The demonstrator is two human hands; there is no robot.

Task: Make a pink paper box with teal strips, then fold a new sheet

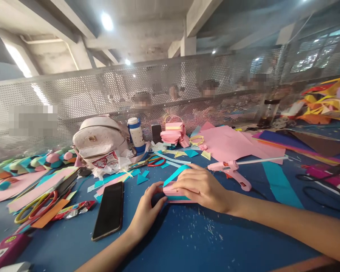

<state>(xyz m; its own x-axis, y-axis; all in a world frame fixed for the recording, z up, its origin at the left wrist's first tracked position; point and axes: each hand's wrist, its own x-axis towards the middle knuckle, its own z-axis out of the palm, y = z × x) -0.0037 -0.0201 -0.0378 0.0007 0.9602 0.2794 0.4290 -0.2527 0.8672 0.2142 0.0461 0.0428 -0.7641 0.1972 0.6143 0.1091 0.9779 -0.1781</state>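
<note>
Right of the black phone (pixel 109 209), the pink paper box (pixel 173 191) rests on the blue table (pixel 204 238). The left hand (pixel 147 206) pinches its left end between thumb and fingers. The right hand (pixel 202 187) covers it, fingers together; its thumb is hidden, so its grip cannot be told. Folding appears largely complete; fastening of the slanting teal strip (pixel 174 176) on top is unconfirmed. Box: flat-sided, pink, teal front band.

Pretty plain setup tbh: left forearm (pixel 113 247) and right forearm (pixel 277 223) both bare right out to the frame edge, slim and smooth-looking. Left hand (pixel 150 202) and right hand (pixel 205 187) are bare too, slender fingers, nails too small to make out.
</note>
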